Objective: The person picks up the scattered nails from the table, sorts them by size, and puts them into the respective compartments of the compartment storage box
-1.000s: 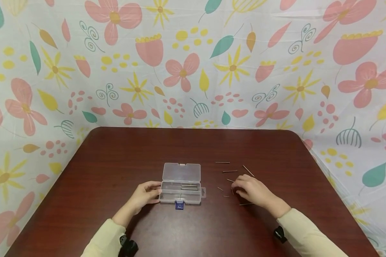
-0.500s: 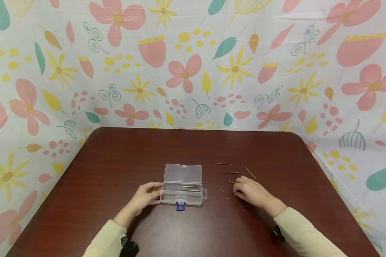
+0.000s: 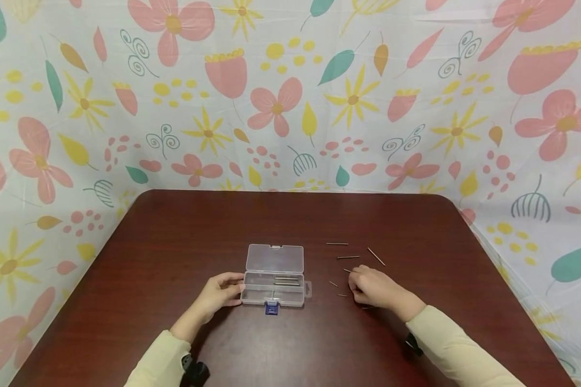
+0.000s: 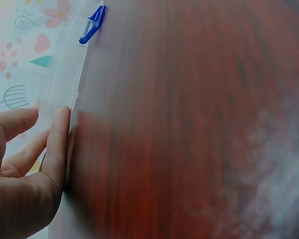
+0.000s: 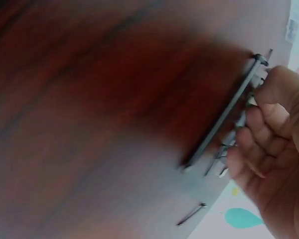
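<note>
A clear plastic box (image 3: 290, 302) with its lid (image 3: 275, 259) tipped back lies on the table; long nails (image 3: 287, 284) sit in its rear compartment. My left hand (image 3: 217, 294) holds the box's left end between thumb and bent fingers. To the right of the box, my right hand (image 3: 378, 286) is lowered to the table, thumb and fingers curled together over the spot where a short nail lay; that nail is hidden by them. A long nail (image 5: 222, 114) lies close beside these fingers in the right wrist view, with a short nail (image 5: 192, 215) farther off.
Several loose nails lie around my right hand, among them one long nail (image 3: 376, 257) behind it and a short nail (image 3: 333, 284) toward the box. A blue latch (image 3: 271, 309) sticks out from the box front. Patterned cloth (image 3: 276, 107) hangs behind the table (image 3: 198, 226).
My right hand's fingers have closed in on the short nail seen under them earlier, and the hand has turned slightly. The left hand and box keep their place; the head view shifts slightly.
</note>
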`<state>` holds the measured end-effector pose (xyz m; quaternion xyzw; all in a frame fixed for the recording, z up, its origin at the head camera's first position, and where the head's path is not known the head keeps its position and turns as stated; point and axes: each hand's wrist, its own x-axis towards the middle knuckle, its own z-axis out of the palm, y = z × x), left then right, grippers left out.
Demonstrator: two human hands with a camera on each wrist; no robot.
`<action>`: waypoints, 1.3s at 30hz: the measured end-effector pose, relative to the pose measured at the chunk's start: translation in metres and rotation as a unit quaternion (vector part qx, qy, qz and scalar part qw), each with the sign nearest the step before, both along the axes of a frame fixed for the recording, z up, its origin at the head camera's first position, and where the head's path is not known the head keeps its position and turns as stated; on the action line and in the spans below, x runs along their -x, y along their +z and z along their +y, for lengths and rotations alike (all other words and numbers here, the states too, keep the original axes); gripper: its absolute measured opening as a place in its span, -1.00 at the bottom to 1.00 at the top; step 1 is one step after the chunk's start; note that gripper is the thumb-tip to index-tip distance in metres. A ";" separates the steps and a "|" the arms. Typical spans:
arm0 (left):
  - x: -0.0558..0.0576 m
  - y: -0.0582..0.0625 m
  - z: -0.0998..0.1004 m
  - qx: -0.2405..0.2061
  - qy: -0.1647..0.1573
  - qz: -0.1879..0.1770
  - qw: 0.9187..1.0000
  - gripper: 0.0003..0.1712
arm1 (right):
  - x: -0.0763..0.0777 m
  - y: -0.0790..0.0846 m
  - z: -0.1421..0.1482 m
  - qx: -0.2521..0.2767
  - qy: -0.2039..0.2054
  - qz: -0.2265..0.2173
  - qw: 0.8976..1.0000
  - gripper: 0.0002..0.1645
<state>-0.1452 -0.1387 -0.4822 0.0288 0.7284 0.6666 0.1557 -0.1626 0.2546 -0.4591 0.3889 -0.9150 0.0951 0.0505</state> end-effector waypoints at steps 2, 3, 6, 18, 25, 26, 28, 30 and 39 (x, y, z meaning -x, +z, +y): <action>0.000 0.000 0.000 0.000 0.000 0.000 1.000 -0.50 | 0.000 0.004 -0.001 -0.006 0.003 -0.013 1.000 -0.72; 0.000 0.001 -0.001 0.001 0.000 0.001 1.000 -0.50 | 0.000 0.005 -0.001 -0.007 0.005 -0.016 1.000 -0.73; 0.001 0.001 -0.001 0.001 0.001 0.001 1.000 -0.51 | -0.001 0.006 -0.003 -0.008 0.015 -0.005 1.000 -0.72; -0.003 -0.003 0.001 0.005 0.003 0.002 1.000 -0.51 | -0.009 0.011 -0.021 0.073 0.045 0.036 0.996 -0.69; -0.002 -0.002 0.001 0.014 0.012 0.016 1.000 -0.52 | -0.009 0.013 -0.044 0.154 0.071 0.105 0.980 -0.71; -0.002 -0.003 0.001 0.015 0.012 0.018 1.000 -0.52 | -0.010 0.013 -0.048 0.159 0.064 0.104 0.980 -0.72; -0.002 -0.003 0.001 0.016 0.012 0.022 1.000 -0.51 | -0.011 0.014 -0.056 0.167 0.049 0.095 0.980 -0.74; -0.002 -0.003 0.001 0.016 0.013 0.024 0.999 -0.51 | -0.013 0.014 -0.063 0.171 0.040 0.080 0.981 -0.75; -0.003 -0.002 0.002 0.028 0.014 0.033 0.999 -0.52 | -0.016 0.012 -0.098 0.160 0.055 0.072 0.983 -0.82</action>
